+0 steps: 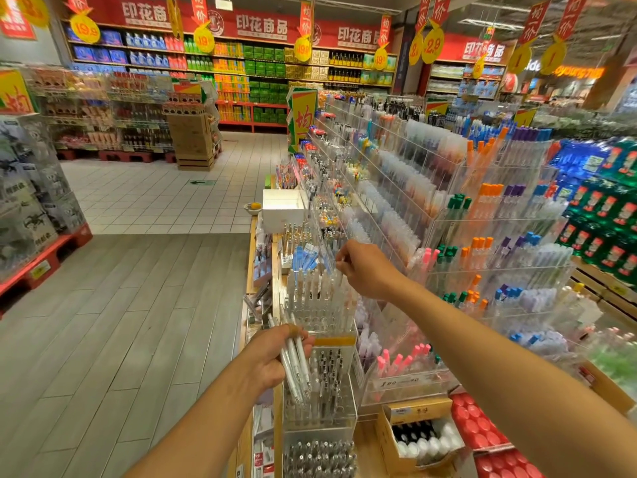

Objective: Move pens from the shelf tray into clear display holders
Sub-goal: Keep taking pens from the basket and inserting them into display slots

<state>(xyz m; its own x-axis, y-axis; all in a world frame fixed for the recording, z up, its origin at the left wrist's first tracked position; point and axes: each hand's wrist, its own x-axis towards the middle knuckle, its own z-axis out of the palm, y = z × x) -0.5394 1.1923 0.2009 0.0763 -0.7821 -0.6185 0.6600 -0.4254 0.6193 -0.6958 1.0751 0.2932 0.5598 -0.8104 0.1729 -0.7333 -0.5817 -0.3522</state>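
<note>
My left hand (275, 357) grips a bundle of white pens (293, 360) that slant down over a clear holder of dark pens (325, 377). My right hand (362, 267) is further up the display and pinches the top of one white pen (339, 267) that stands in a clear display holder (317, 305) full of upright white pens. That holder sits at the front edge of the stationery stand, just above my left hand. A white open box (282, 208) lies further back along the same edge.
Tiered clear racks of coloured pens (482, 236) fill the stand to the right. A cardboard box of bottles (420, 439) and red packs (479, 422) sit at the lower right. The aisle floor (138, 305) runs along the left, with stacked goods on red pallets (41, 260).
</note>
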